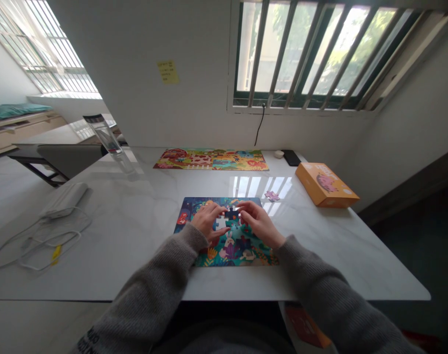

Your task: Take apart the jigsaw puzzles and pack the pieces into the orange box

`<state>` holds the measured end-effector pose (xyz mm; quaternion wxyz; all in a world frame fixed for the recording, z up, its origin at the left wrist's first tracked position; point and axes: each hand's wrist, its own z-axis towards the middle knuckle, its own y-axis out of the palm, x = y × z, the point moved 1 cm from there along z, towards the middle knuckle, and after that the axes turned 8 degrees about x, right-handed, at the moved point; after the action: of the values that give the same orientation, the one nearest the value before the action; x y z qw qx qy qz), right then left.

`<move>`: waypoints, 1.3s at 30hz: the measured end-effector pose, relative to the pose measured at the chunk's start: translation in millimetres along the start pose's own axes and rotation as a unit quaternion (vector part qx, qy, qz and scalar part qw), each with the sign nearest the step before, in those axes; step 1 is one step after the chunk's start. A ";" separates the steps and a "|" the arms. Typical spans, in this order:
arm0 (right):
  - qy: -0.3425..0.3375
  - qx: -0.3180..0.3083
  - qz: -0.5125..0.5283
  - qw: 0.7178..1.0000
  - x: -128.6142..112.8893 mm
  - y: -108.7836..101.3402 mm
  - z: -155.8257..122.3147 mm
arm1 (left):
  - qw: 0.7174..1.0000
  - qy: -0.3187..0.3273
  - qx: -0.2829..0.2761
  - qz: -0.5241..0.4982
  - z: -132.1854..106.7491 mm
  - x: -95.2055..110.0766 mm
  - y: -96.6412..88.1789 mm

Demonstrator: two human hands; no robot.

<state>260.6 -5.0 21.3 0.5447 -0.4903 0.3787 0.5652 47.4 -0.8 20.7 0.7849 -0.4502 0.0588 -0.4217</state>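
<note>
Puzzle piece (231, 214): dark, pinched between the fingers of left hand (208, 220) and right hand (258, 223), over the upper middle of the jigsaw (242, 251)
Jigsaw: colourful, flat, close to the worktop (135, 231) front edge
Room: bare worktop on both sides; orange box (325, 184) well apart at right
</note>
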 end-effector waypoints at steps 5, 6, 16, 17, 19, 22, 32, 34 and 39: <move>-0.126 0.038 -0.124 0.984 -13.2 -8.6 -1.5 | 1.000 -0.011 -0.004 0.003 0.6 0.1 -1.2; -0.159 0.017 -0.151 0.975 -15.6 -9.8 -2.0 | 1.000 -0.013 -0.005 0.006 0.6 -0.4 -1.0; -0.283 -0.065 -0.294 0.911 -7.2 -12.7 0.4 | 0.999 -0.046 -0.024 -0.002 -1.3 -3.4 1.8; -0.280 -0.058 -0.304 0.908 -4.8 -15.0 1.9 | 0.998 -0.055 -0.018 -0.005 -1.7 -4.3 2.5; -0.274 -0.051 -0.330 0.902 0.6 -20.5 5.5 | 0.998 -0.065 -0.005 -0.006 -2.9 -7.5 5.0; -0.260 -0.058 -0.373 0.889 9.3 -27.4 10.3 | 0.998 -0.055 -0.021 -0.002 -6.2 -14.3 11.8; -0.246 -0.077 -0.414 0.873 28.5 -21.5 22.6 | 0.996 -0.042 -0.076 0.035 -14.0 -20.3 21.5; -0.245 -0.073 -0.419 0.871 31.3 -21.4 24.6 | 0.996 -0.040 -0.073 0.035 -13.8 -20.2 21.3; -0.244 -0.077 -0.429 0.866 34.6 -21.5 26.0 | 0.996 -0.036 -0.078 0.038 -13.3 -19.7 20.6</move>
<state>280.7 31.0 -3.9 0.7693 -0.4909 -0.0586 0.4047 41.1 9.5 -8.4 0.7645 -0.5223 0.0804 -0.3693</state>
